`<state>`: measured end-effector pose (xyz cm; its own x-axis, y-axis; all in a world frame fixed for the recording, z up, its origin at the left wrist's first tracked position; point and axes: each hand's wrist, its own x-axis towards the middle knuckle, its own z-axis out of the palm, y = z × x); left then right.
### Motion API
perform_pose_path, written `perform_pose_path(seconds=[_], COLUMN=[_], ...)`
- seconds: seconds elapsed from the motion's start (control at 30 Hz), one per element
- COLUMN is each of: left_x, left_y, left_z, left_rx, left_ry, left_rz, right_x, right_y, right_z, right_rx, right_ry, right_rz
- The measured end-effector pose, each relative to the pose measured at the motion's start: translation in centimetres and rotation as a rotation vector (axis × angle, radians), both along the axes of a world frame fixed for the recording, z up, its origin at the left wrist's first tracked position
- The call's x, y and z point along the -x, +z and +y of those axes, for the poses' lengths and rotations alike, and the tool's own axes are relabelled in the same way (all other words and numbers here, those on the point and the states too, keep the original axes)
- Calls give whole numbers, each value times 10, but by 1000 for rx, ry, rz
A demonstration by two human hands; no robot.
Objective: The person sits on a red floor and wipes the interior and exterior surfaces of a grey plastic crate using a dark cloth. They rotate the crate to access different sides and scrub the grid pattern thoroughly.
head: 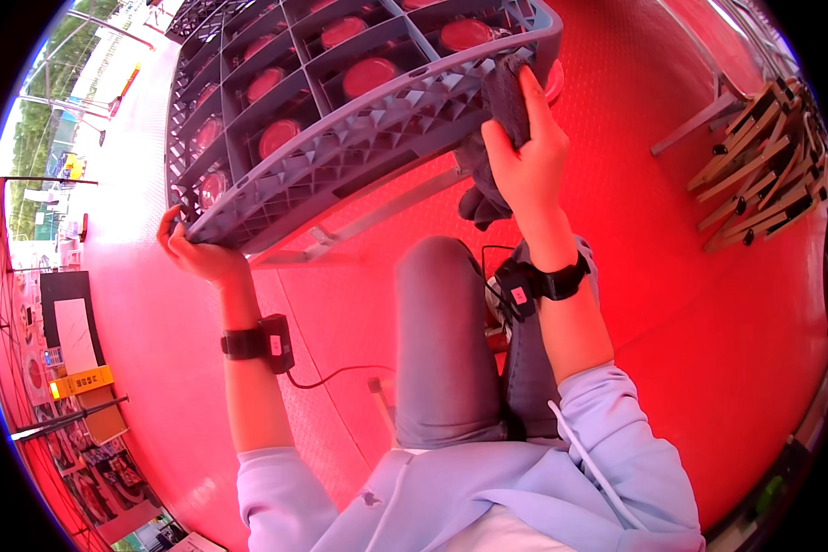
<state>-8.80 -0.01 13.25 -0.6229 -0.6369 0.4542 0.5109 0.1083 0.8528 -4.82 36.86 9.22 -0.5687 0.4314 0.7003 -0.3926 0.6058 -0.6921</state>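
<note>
A grey plastic glass rack (379, 134) is tilted in front of me, its lattice side wall facing me. Clear round glassware (279, 138) sits in several of its compartments, with red showing through. My left hand (203, 255) is at the rack's near left corner, fingers curled around the edge. Bunched in my right hand (535, 152) is a dark cloth (507, 103), pressed to the rack's wall near the right corner. Part of that cloth hangs down below the hand. The rack's far end runs out of the picture.
Beneath the rack is a metal frame (386, 210) on a red textured floor (662, 290). Folded wooden-legged stands (766, 165) are at the right. A yellow box (83, 381) lies at the far left. A cable (331, 372) runs from my left wrist device (276, 343).
</note>
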Motion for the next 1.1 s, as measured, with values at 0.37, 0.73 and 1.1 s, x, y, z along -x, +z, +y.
perform_pose_path(seconds=[0.37,0.73,1.1], left_x=[-1,4,7], left_y=[-2,-4,-5], left_z=[-2,-7,-7], left_rx=[62,61,87], left_ry=[32,45,58], left_rz=[16,16,27], right_x=[-7,-10,-21], right_y=[1,27,14], right_z=[-7,-12,-19], right_rx=[-258,840,346], right_ry=[-51,701,424], right_rz=[-114,-159,-114])
